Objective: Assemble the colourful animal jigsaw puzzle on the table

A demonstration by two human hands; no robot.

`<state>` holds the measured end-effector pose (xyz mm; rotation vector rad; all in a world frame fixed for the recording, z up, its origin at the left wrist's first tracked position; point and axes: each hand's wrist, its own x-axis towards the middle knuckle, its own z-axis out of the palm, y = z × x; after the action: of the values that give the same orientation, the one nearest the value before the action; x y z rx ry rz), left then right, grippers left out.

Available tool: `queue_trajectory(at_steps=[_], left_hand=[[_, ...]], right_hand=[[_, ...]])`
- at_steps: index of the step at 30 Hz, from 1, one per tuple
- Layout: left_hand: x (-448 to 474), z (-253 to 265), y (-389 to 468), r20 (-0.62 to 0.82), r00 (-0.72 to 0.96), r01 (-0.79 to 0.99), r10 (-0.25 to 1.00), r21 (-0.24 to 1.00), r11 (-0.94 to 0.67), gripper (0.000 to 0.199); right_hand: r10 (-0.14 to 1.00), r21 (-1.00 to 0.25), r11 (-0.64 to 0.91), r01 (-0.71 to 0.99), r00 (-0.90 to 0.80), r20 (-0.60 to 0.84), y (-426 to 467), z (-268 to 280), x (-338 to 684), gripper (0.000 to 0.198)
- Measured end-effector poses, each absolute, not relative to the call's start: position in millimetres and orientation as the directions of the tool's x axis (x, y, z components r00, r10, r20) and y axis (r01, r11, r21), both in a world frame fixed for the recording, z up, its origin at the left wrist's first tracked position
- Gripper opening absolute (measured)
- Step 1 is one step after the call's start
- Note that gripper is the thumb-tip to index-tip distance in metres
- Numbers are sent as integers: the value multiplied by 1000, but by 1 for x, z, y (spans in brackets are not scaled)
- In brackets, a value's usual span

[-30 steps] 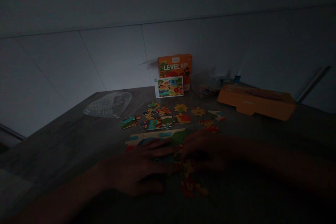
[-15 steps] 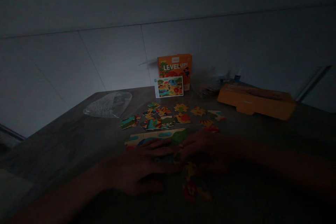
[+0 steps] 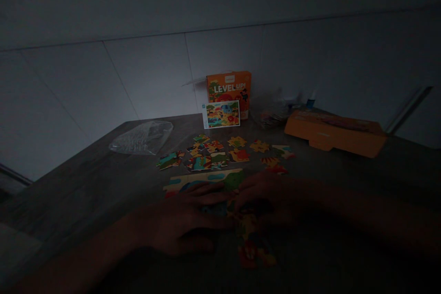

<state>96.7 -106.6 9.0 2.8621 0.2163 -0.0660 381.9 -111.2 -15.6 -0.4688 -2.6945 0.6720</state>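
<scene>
Dim light makes details hard to see. A partly joined jigsaw puzzle [image 3: 206, 177] lies in front of me, with pale, blue and green parts along its far edge. Across it rests my left hand [image 3: 182, 218], open, its fingers stretched out and spread over the pieces. On the puzzle's right side my right hand [image 3: 265, 197] has its fingers bent down and closed at a puzzle piece [image 3: 231, 206], whose outline is mostly covered. Nearer to me, below the right hand, lie joined pieces with a red lion [image 3: 248, 253].
Several loose puzzle pieces [image 3: 201, 161] lie beyond the puzzle. A picture card [image 3: 222, 115] leans on an orange box [image 3: 229, 83]. A clear plastic bag [image 3: 143, 138] lies left; another bag [image 3: 272, 117] and an open orange box [image 3: 334, 135] stand right, before the wall.
The right hand has shifted slightly, and more of the pieces beneath and below it shows. The left hand stays in nearly the same place.
</scene>
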Motion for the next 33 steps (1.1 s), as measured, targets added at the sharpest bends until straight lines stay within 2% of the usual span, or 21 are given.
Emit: queue_trajectory(at_steps=[18,33], left_hand=[[99,9,-106,-86,987,152,134,254,-955,64],[98,10,-107,-61,988,155,143,287,-945,67]], right_hand=[[384,-487,838,246,-900,207,-108,-17,383,36],[396,-536,809,241,-897,195,-106,-17,383,40]])
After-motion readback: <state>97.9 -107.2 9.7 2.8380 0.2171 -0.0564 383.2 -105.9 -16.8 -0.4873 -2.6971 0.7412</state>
